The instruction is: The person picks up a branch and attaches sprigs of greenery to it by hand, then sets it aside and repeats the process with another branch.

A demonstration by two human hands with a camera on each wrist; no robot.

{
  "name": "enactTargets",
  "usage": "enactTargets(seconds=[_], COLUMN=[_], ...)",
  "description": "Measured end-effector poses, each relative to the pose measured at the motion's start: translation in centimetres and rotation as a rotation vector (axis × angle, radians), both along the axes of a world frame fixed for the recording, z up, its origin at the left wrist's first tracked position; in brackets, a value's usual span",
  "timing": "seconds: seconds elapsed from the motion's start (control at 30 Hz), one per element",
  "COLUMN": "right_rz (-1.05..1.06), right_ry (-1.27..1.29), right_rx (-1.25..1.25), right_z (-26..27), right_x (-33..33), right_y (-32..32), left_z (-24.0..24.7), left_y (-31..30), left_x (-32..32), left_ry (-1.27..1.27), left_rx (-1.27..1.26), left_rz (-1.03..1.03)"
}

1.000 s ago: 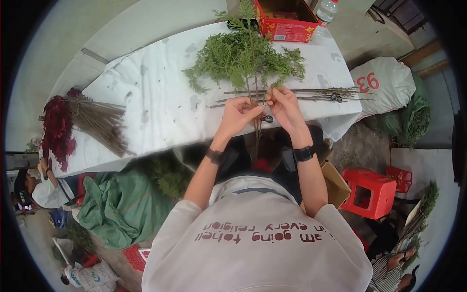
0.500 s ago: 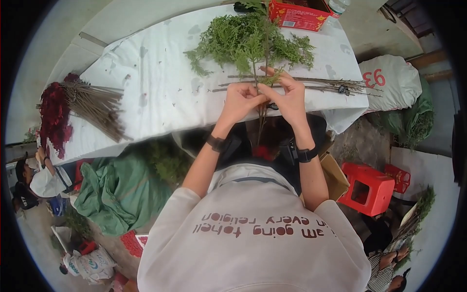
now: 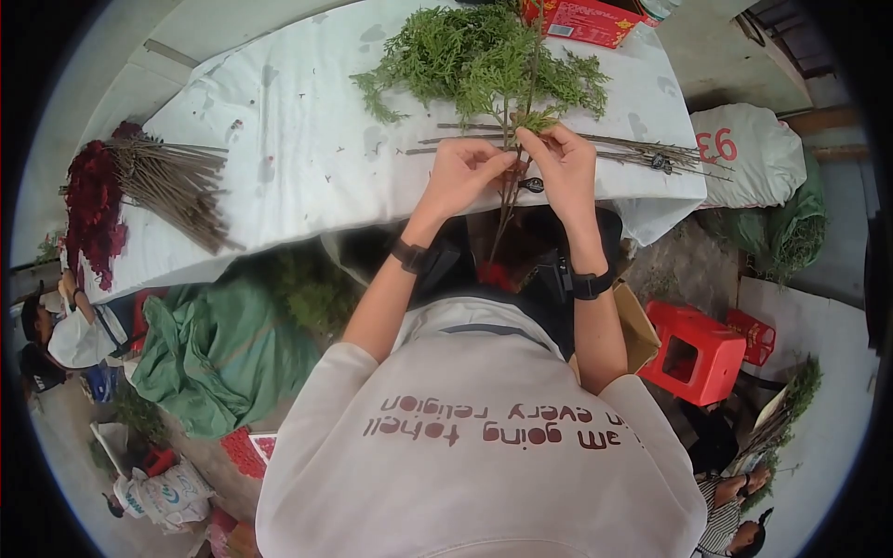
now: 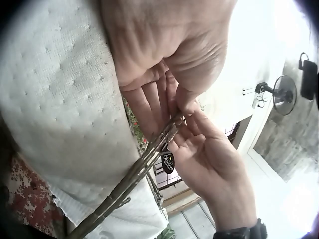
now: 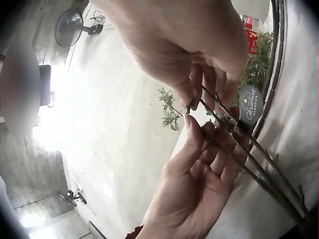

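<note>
Several thin brown stems (image 4: pixel 144 162) stand upright between the two hands, with green leafy tops over the table. The left hand (image 3: pixel 465 175) grips these stems, thumb and fingers curled round them. Close beside it, the right hand (image 3: pixel 564 166) pinches a small leafy sprig (image 3: pixel 537 121) between thumb and fingertips, against the stems. A dark oval tag (image 5: pixel 250 107) with white lettering hangs by the stems, just under the hands. Behind the hands lies a pile of green foliage (image 3: pixel 442 56).
Bare branches (image 3: pixel 633 149) lie across the white-covered table (image 3: pixel 298 177). Dark red flowers (image 3: pixel 91 200) with a stem bundle lie at the left, a red box (image 3: pixel 591 20) at the back. A red stool (image 3: pixel 693 353), green sack (image 3: pixel 219 358) and other people are around.
The right hand has moved in from a spot slightly apart to the stems, now with a leafy sprig in its fingers. Both hands and the stems have shifted slightly up and right in the head view.
</note>
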State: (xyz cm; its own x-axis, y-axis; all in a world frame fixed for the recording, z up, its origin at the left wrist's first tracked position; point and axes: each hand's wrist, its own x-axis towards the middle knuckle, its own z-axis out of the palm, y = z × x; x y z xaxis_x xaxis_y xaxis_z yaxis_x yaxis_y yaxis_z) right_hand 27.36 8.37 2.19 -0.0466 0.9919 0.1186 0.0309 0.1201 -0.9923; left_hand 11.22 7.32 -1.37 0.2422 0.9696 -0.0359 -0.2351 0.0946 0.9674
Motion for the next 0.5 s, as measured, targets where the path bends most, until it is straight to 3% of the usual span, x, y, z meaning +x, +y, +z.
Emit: enactTargets(seconds=[0.5], right_rz=[-0.019], right_ry=[-0.01], right_rx=[-0.007], right_z=[0.02], right_x=[-0.11], right_y=[-0.18], left_z=[-0.57], left_y=[0.16], left_x=[0.12], left_ry=[-0.006], left_rx=[0.0], left_rz=[-0.01])
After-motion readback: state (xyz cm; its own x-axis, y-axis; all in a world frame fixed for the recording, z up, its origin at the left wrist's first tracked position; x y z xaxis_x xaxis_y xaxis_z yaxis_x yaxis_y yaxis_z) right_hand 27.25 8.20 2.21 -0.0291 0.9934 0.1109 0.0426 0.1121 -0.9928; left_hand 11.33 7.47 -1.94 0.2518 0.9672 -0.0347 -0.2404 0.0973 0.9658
